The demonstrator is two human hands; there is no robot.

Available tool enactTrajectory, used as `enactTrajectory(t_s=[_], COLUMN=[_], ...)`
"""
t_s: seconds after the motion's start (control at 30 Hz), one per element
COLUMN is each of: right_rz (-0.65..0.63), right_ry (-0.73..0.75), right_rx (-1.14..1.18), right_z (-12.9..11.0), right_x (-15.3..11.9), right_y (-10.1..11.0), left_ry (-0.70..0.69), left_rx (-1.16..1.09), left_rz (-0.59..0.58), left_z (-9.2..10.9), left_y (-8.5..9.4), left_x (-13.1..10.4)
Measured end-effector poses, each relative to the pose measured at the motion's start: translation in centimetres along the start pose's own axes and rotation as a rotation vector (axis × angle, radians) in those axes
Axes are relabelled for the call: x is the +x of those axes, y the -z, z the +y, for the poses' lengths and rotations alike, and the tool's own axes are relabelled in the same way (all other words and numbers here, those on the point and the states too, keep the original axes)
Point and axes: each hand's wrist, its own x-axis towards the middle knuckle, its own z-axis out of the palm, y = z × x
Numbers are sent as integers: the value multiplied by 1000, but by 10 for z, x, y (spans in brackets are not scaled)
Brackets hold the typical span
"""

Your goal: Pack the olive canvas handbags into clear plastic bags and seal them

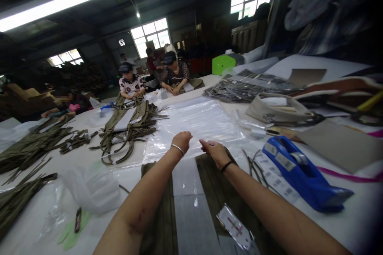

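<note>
My left hand [183, 141], with a silver bangle at the wrist, is closed with its fingertips pinched together. Whatever it may hold is too fine to see. Opposite it, my right hand [214, 152], a dark band round its wrist, has thumb and forefinger pressed together, and I cannot make out anything between them. Both are above the far end of a folded olive garment [166, 219] wrapped with a pale paper strip [191, 211]. A tag in a clear sleeve [235, 227] lies on the garment. Beyond my hands, clear plastic bags [194, 121] are spread flat.
A blue tape dispenser [299, 171] stands at right beside barcode label sheets [271, 173]. A beige cap [269, 107] and stacked plastic packs [245, 87] lie behind it. Olive garment bundles [127, 121] are at left, near small snips [78, 220]. Co-workers [175, 69] work across the table.
</note>
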Motion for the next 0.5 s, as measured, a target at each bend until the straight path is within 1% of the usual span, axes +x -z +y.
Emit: enactTrajectory(t_s=[0.07, 0.1, 0.17, 0.2, 0.23, 0.27, 0.3, 0.33, 0.37, 0.4, 0.43, 0.47, 0.5], right_rz=[-14, -26, -75, -130, -233, -388, -576, -757, -877, -901, -826, -678, -509], right_ry=[-44, -109, -291, -383, -456, -493, -476, -395, -249, -45, 188, 409, 578], right_rx=[52, 105, 210, 240, 244, 226, 191, 140, 70, -22, -143, -297, -483], right_z=[-2, -3, -10, -17, -26, -37, -51, -67, -83, -98, -110, -119, -124], right_x=[-4, -7, -16, -22, -31, -41, -52, -64, -74, -82, -87, -88, -85], right_y=[5, 7, 13, 16, 18, 20, 21, 22, 21, 20, 17, 15, 12], left_ry=[93, 140, 217, 241, 255, 259, 251, 235, 211, 175, 127, 68, 4], left_rx=[-76, -120, -203, -235, -259, -275, -283, -286, -290, -278, -241, -177, -89], left_rz=[78, 115, 185, 217, 247, 272, 288, 294, 291, 280, 265, 248, 229], left_z=[-4, -6, -9, -9, -8, -6, -3, 2, 8, 15, 24, 32, 41], left_y=[8, 14, 27, 34, 40, 45, 49, 51, 51, 49, 46, 42, 38], left_x=[9, 14, 22, 25, 27, 26, 24, 19, 12, 2, -9, -23, -37])
